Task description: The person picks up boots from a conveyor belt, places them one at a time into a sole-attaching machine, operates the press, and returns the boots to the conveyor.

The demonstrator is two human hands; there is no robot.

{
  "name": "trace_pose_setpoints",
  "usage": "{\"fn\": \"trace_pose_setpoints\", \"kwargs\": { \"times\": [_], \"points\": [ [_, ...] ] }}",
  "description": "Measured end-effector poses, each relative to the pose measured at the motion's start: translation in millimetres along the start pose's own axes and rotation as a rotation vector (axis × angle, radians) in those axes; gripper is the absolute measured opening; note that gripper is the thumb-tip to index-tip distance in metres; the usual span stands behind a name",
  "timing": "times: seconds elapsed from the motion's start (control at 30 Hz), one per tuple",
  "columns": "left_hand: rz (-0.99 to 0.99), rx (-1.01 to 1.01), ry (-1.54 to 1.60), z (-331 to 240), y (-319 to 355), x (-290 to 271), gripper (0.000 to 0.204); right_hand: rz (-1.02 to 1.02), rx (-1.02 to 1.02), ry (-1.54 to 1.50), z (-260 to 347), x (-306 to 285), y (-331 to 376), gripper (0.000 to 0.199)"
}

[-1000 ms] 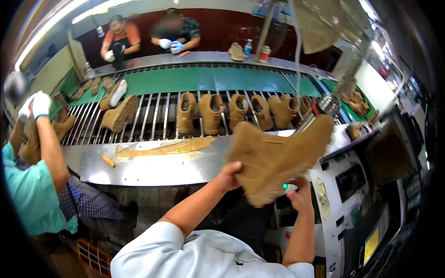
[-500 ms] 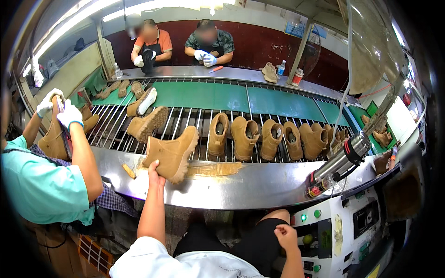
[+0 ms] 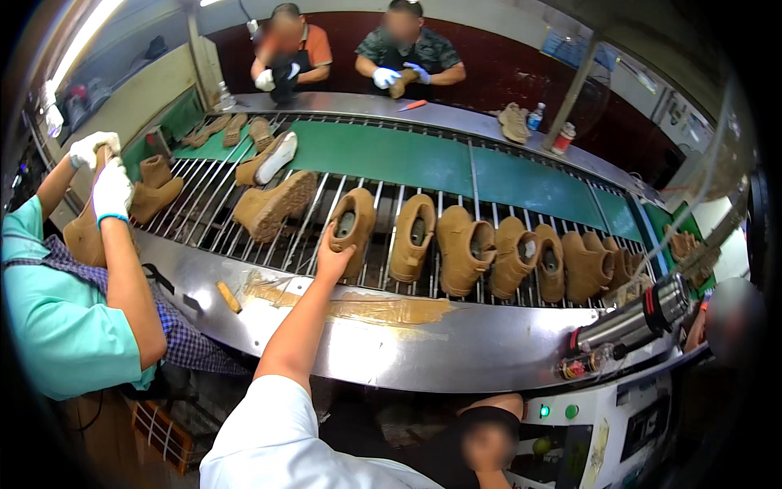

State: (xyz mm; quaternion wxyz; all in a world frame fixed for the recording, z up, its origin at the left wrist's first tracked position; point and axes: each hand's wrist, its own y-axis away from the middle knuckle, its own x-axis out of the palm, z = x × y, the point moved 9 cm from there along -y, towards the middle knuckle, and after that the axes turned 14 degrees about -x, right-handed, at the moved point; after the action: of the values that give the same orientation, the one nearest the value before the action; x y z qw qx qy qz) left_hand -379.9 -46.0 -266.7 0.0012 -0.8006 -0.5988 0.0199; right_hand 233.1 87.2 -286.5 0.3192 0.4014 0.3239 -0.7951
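My left hand (image 3: 332, 259) reaches over the steel counter and grips the near end of a tan boot (image 3: 352, 224) that lies on the metal rods of the conveyor (image 3: 383, 175). This boot is the leftmost of a row of several tan boots (image 3: 464, 248) lying side by side with their openings up. My white-sleeved left arm comes in from the lower edge. My right hand is not visible.
A co-worker in a teal shirt and white gloves (image 3: 110, 191) holds a boot at the left. Two people (image 3: 350, 57) work across the belt. More boots (image 3: 273, 204) lie on the rods. Tan glue smears (image 3: 383, 308) mark the steel counter. A machine nozzle (image 3: 635, 318) juts in at right.
My left hand carried the tan boot from the right over to the conveyor and has set it down at the left end of the row. My right hand dropped out of view.
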Motion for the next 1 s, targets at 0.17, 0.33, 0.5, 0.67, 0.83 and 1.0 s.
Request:
{"fn": "trace_pose_setpoints", "kwargs": {
  "times": [0.17,0.33,0.5,0.67,0.83,1.0],
  "points": [
    [0.068,0.475,-0.888,-49,29,-24,0.061,0.109,0.123,0.104,13,-13,-2,0.011],
    [-0.773,0.155,-0.810,-7,-56,-173,0.049,-0.039,0.113,0.116,16,-17,1,0.002],
    [-1.041,-0.677,-0.175,63,-90,-279,0.083,0.046,0.104,0.132,6,-13,-17,0.003],
    [-0.257,-0.636,0.293,94,-147,-234,0.056,0.052,0.113,0.144,11,-6,-24,0.001],
    [-0.689,-0.010,-0.405,33,-107,-235,0.072,0.068,0.080,0.105,18,-2,-31,0.001],
    [-0.139,0.060,-0.169,2,-112,-146,0.065,0.058,0.072,0.100,26,-3,-29,0.003]
  ]
}}
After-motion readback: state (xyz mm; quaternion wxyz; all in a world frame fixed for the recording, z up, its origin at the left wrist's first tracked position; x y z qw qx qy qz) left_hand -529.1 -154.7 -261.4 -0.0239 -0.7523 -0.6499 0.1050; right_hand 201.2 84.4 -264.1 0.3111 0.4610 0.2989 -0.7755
